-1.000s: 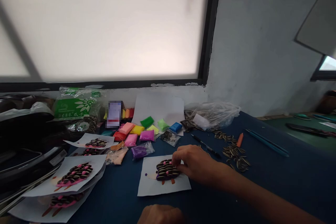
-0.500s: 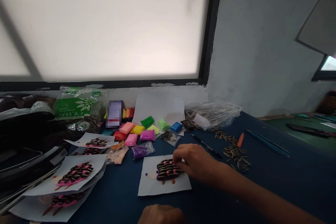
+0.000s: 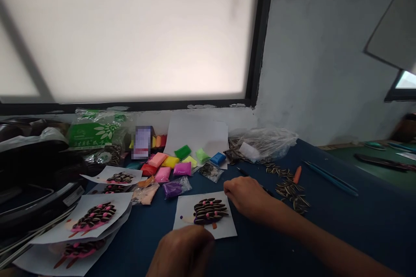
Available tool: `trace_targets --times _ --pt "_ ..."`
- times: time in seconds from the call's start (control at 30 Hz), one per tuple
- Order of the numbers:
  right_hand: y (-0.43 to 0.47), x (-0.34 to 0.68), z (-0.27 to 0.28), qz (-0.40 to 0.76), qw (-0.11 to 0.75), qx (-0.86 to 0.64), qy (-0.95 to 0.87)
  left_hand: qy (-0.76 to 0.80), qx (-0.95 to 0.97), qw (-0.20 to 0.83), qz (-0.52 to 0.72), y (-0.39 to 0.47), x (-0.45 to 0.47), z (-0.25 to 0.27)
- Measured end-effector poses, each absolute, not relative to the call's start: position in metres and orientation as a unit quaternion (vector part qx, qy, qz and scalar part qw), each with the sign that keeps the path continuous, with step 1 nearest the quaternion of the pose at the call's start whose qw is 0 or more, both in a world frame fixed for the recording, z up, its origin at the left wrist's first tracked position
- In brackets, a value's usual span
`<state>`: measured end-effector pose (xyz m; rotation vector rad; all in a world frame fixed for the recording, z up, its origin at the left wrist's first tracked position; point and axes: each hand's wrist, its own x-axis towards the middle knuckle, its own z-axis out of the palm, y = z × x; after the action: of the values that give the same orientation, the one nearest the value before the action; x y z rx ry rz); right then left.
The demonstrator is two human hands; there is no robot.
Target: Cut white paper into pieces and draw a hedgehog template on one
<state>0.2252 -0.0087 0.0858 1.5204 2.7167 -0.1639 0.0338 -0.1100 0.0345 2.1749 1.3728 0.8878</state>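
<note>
A white paper card lies on the blue tabletop, bearing a hedgehog picture with rows of striped sunflower seeds, small pink balls and a brown foot. My right hand rests at the card's upper right corner, fingers curled together; anything inside the pinch is hidden. At the card's lower edge is my left hand, closed and slightly blurred, covering part of the picture. Whatever it may hold is out of sight. Close to my right hand are a black pen and loose sunflower seeds.
Finished-looking hedgehog cards are stacked at left beside black bags. Coloured clay packets spread behind the card. A plastic bag of seeds lies by the wall. An orange clay stick and blue tweezers lie at right.
My right hand has drawn back from the hedgehog's seeds to the card's upper right corner. My left hand has come up from the bottom edge onto the card's lower edge.
</note>
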Motion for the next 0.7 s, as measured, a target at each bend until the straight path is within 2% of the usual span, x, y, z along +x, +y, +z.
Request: trace_targets --times 0.13,0.33,0.53,0.7 --pt "-0.006 0.226 0.082 -0.058 0.02 0.496 0.866 0.576 0.729 0.205 0.307 -0.099 0.019 0.04" --pt "-0.008 0.225 0.081 -0.08 0.014 0.5 0.862 0.603 0.729 0.189 0.263 -0.096 0.015 0.039" --pt "-0.008 0.227 0.08 -0.102 0.001 0.502 0.859 0.676 0.704 0.144 0.164 -0.088 -0.006 0.037" --pt "-0.005 0.228 0.073 -0.112 -0.019 0.501 0.858 0.69 0.698 0.153 0.114 -0.08 -0.017 0.028"
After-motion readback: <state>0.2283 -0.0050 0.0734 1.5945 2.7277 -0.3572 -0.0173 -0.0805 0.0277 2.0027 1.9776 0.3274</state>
